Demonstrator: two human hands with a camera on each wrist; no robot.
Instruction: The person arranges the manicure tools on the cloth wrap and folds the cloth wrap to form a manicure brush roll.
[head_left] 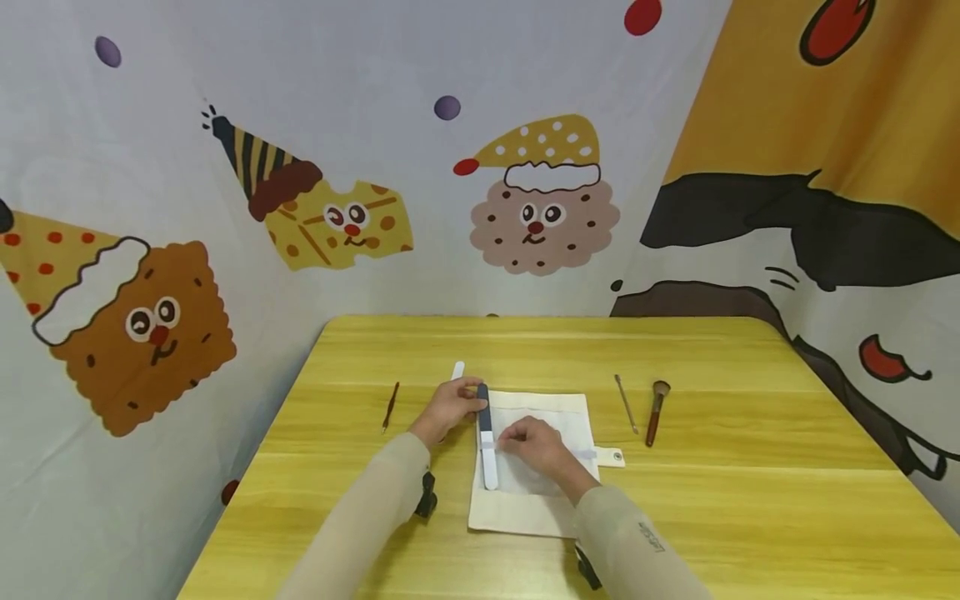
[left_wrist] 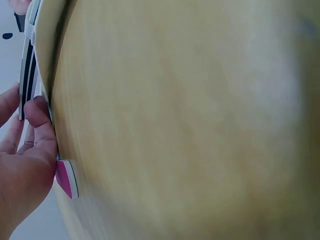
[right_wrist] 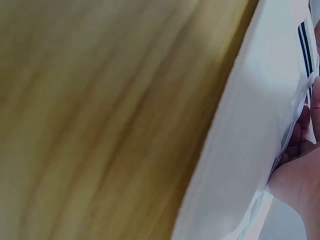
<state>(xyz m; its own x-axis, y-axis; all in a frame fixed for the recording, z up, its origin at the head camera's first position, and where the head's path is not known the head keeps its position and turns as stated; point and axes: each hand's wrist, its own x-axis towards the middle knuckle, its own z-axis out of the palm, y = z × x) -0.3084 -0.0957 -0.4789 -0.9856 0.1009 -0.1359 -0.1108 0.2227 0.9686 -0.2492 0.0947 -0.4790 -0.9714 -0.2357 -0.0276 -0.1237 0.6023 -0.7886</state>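
Yellow tabletop (head_left: pixel 712 525) bears a cloth case (head_left: pixel 517 513). At its ten o'clock, my left hand (head_left: pixel 452 404) pinches a file (head_left: pixel 485 423); mid-case, my right hand (head_left: pixel 534 442) pinches a pale band (head_left: pixel 487 446).

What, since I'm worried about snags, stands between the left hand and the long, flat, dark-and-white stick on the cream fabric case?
Nothing visible: the left hand holds the stick at its dark end. A pale elastic strap crosses it farther down, near the right hand, clear of the left fingers.

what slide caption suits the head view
Left hand grips a flat dark-and-white stick, right hand pinches a pale strap, over a cream cloth wrap on a yellow wooden table.
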